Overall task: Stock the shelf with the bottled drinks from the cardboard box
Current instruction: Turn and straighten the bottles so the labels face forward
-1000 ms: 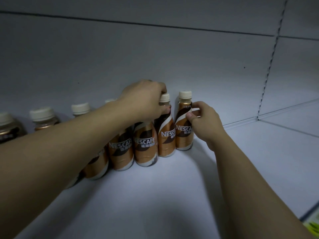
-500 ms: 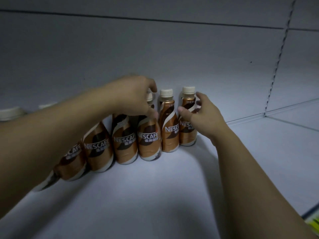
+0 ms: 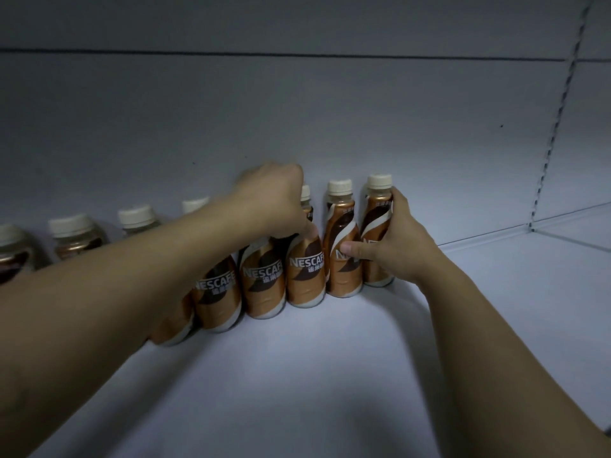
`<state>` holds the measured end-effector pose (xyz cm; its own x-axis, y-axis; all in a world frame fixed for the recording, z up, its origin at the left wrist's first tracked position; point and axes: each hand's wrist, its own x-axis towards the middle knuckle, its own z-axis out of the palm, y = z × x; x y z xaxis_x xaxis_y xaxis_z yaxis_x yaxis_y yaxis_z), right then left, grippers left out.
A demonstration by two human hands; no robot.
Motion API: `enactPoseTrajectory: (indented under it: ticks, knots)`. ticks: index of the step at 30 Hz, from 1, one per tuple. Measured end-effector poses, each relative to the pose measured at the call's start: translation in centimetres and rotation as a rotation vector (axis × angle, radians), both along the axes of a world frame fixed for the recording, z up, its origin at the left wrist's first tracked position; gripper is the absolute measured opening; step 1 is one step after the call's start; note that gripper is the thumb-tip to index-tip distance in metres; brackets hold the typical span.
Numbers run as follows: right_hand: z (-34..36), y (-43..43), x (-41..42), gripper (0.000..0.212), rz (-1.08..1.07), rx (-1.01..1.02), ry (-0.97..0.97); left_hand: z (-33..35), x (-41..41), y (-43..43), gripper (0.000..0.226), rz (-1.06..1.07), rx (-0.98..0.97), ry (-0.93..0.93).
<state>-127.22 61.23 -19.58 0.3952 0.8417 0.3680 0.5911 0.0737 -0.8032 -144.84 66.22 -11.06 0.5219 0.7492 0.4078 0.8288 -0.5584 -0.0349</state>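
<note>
The right hand (image 3: 393, 246) wraps the end Nescafé bottle (image 3: 377, 233) of the row on the white shelf (image 3: 330, 375); the left hand (image 3: 277, 200) pinches the neck of the third bottle (image 3: 305, 269) leftward

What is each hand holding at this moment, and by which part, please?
The right hand wraps the body of the rightmost bottle. The left hand sits over the neck of another bottle; whether it grips cannot be told.
</note>
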Motion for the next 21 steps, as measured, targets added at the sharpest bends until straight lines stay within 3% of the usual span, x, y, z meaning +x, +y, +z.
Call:
enactPoseTrajectory:
  ticks: [3, 8, 18, 21]
  knots:
    - [-0.2, 0.3, -0.1, 0.116, -0.007, 0.018, 0.009, -0.4, 0.1, -0.1, 0.057, 0.021, 0.07, 0.049]
    - [-0.4, 0.4, 0.1, 0.118, 0.0, 0.016, 0.0, -0.8, -0.5, -0.3, 0.075, 0.01, 0.342, 0.176]
    - [-0.5, 0.9, -0.4, 0.12, -0.019, -0.002, 0.036, -2.0, -0.9, -0.6, 0.072, 0.013, 0.431, 0.196]
    - [-0.3, 0.3, -0.3, 0.122, -0.022, -0.028, 0.03, -2.6, -1.6, -1.3, 0.08, 0.021, 0.427, 0.176]
